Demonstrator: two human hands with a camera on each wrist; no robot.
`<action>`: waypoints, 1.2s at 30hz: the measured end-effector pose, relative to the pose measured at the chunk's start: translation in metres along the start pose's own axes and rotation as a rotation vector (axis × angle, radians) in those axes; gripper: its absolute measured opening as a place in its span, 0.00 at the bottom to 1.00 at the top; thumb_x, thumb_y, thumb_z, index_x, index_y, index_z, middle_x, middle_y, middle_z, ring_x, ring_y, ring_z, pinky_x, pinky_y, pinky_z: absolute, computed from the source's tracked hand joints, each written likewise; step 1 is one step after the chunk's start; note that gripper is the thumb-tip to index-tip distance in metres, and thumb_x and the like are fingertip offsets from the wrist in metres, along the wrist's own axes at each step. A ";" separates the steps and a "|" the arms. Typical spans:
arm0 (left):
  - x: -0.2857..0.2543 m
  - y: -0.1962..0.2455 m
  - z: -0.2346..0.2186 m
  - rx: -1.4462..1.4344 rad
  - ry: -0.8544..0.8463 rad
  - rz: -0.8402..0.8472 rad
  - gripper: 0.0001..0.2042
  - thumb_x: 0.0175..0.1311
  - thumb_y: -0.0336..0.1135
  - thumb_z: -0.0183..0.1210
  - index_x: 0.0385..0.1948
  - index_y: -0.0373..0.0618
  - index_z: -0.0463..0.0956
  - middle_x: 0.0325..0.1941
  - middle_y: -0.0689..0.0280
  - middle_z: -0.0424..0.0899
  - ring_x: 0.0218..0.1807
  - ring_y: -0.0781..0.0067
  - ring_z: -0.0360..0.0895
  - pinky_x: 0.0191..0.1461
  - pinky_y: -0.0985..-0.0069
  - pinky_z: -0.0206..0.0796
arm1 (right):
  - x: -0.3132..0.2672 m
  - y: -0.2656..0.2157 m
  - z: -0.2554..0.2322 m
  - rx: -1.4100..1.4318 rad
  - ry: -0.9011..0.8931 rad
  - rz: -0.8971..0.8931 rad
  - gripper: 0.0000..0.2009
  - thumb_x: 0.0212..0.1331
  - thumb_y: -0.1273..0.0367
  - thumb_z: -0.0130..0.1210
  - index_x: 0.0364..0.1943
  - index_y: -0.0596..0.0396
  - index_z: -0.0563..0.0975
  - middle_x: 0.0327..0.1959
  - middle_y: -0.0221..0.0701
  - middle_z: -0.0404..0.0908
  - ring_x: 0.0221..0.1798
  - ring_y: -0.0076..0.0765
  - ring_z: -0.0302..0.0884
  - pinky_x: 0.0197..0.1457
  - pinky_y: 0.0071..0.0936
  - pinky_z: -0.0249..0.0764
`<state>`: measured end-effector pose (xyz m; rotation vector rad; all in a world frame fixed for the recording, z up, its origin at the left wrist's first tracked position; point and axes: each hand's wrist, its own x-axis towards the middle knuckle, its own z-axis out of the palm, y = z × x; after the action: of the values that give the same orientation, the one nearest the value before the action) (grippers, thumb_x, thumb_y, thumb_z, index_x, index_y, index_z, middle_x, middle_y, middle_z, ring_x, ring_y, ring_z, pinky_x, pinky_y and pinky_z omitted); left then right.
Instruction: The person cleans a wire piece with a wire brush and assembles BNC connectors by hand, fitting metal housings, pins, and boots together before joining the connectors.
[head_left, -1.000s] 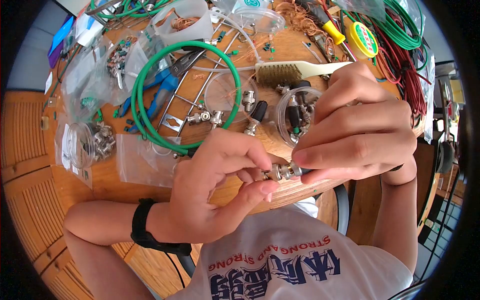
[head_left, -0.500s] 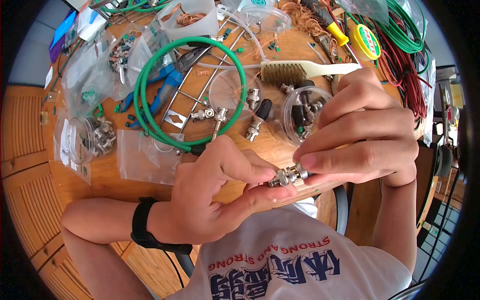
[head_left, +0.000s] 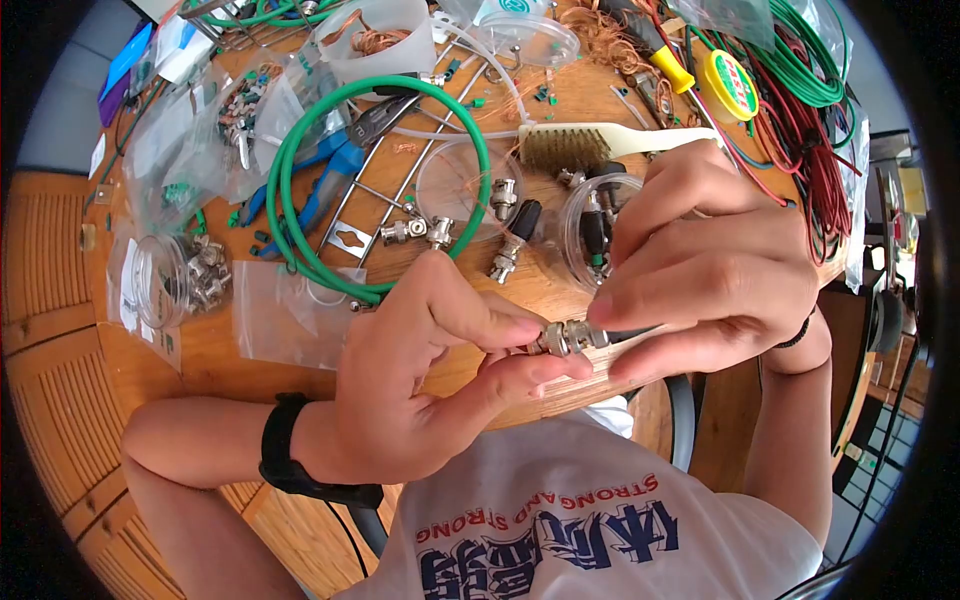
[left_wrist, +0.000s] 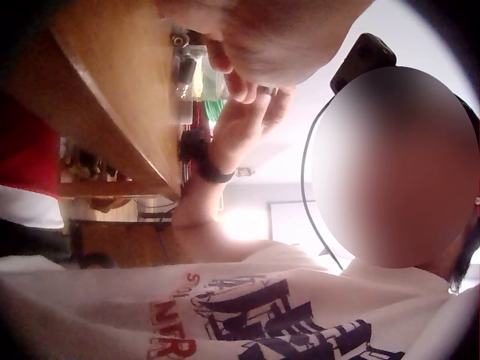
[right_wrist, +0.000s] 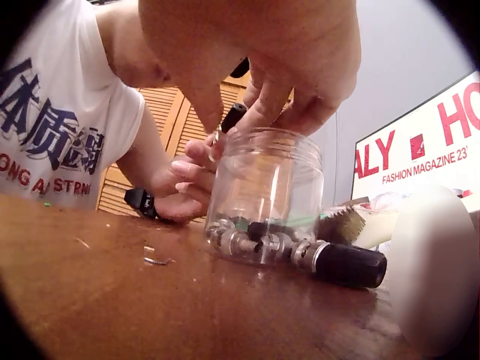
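Observation:
My left hand [head_left: 420, 370] pinches a silver BNC connector [head_left: 567, 339] between thumb and index finger over the table's near edge. The connector lies nearly level, end to end with a dark rubber boot [head_left: 628, 334] on its right. Around that boot my right hand [head_left: 715, 275] curls, a fingertip at the metal collar and the thumb lower down, a little apart. In the right wrist view the black boot [right_wrist: 234, 116] shows between the right hand's fingers, just above the clear jar [right_wrist: 274, 172]. The left wrist view shows both hands, but the connector is hidden there.
Loose BNC connectors [head_left: 505, 262] lie left of the jar, near a coiled green cable [head_left: 283, 215]. Behind are a brush [head_left: 565, 147], blue-handled pliers [head_left: 330, 185], a yellow paste tub [head_left: 730, 85] and red wires [head_left: 825, 180]. Plastic bags and another connector jar [head_left: 160, 280] stand left.
My left fingers have shifted along the connector and pinch it again. The right hand has turned slightly, its thumb now lower and further from the fingers, exposing more of the dark boot.

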<state>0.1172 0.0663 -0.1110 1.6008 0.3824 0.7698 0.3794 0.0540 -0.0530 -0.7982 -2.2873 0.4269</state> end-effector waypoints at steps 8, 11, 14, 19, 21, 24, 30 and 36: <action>0.000 0.002 -0.003 0.064 -0.031 0.051 0.18 0.68 0.15 0.63 0.47 0.41 0.63 0.38 0.48 0.85 0.37 0.62 0.89 0.40 0.74 0.79 | 0.001 0.000 0.001 -0.048 -0.030 -0.034 0.15 0.55 0.56 0.74 0.35 0.52 0.87 0.29 0.24 0.88 0.39 0.34 0.81 0.45 0.35 0.74; 0.000 0.002 -0.001 0.081 -0.014 0.109 0.19 0.65 0.14 0.66 0.47 0.41 0.63 0.39 0.47 0.85 0.37 0.64 0.88 0.41 0.76 0.77 | 0.000 -0.001 0.000 -0.025 -0.028 -0.006 0.18 0.55 0.51 0.72 0.34 0.51 0.87 0.29 0.22 0.87 0.41 0.35 0.81 0.46 0.39 0.75; -0.001 0.002 -0.001 0.085 -0.026 0.122 0.20 0.63 0.14 0.67 0.47 0.40 0.64 0.40 0.47 0.85 0.39 0.64 0.88 0.40 0.76 0.77 | 0.000 -0.005 -0.004 -0.120 -0.075 -0.031 0.23 0.52 0.45 0.69 0.33 0.51 0.87 0.28 0.21 0.86 0.43 0.36 0.81 0.48 0.41 0.75; -0.001 0.000 -0.001 0.099 -0.022 0.168 0.20 0.63 0.14 0.68 0.47 0.39 0.65 0.40 0.47 0.85 0.39 0.64 0.88 0.39 0.75 0.76 | -0.002 -0.009 -0.001 -0.188 -0.045 -0.047 0.27 0.50 0.40 0.65 0.29 0.51 0.86 0.25 0.22 0.84 0.41 0.36 0.81 0.49 0.42 0.75; 0.000 -0.001 -0.003 0.104 -0.034 0.180 0.20 0.63 0.14 0.68 0.48 0.39 0.65 0.40 0.47 0.85 0.39 0.64 0.87 0.39 0.75 0.75 | -0.003 -0.010 -0.001 -0.198 -0.045 -0.041 0.27 0.50 0.39 0.64 0.28 0.51 0.86 0.24 0.22 0.84 0.41 0.37 0.81 0.49 0.42 0.75; 0.001 0.001 -0.006 0.113 -0.054 0.197 0.20 0.62 0.15 0.69 0.47 0.38 0.65 0.41 0.48 0.85 0.38 0.66 0.87 0.39 0.75 0.75 | -0.004 -0.012 -0.002 -0.218 -0.048 -0.029 0.28 0.50 0.38 0.62 0.28 0.51 0.86 0.23 0.23 0.83 0.40 0.37 0.80 0.51 0.41 0.74; 0.005 0.009 -0.002 0.085 -0.008 0.111 0.20 0.64 0.16 0.67 0.50 0.36 0.64 0.38 0.53 0.84 0.39 0.67 0.88 0.45 0.76 0.78 | -0.003 -0.008 -0.004 -0.257 -0.036 -0.008 0.29 0.51 0.37 0.60 0.29 0.52 0.86 0.23 0.24 0.83 0.40 0.37 0.80 0.52 0.41 0.73; -0.002 0.009 -0.004 0.113 -0.019 0.007 0.18 0.69 0.16 0.60 0.51 0.38 0.61 0.38 0.51 0.84 0.42 0.61 0.90 0.47 0.70 0.83 | -0.001 -0.004 0.003 -0.228 -0.018 -0.030 0.28 0.54 0.39 0.62 0.35 0.51 0.87 0.25 0.24 0.83 0.39 0.36 0.79 0.51 0.41 0.72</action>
<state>0.1116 0.0665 -0.1027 1.7146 0.4128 0.7485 0.3763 0.0500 -0.0539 -0.8722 -2.3900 0.1614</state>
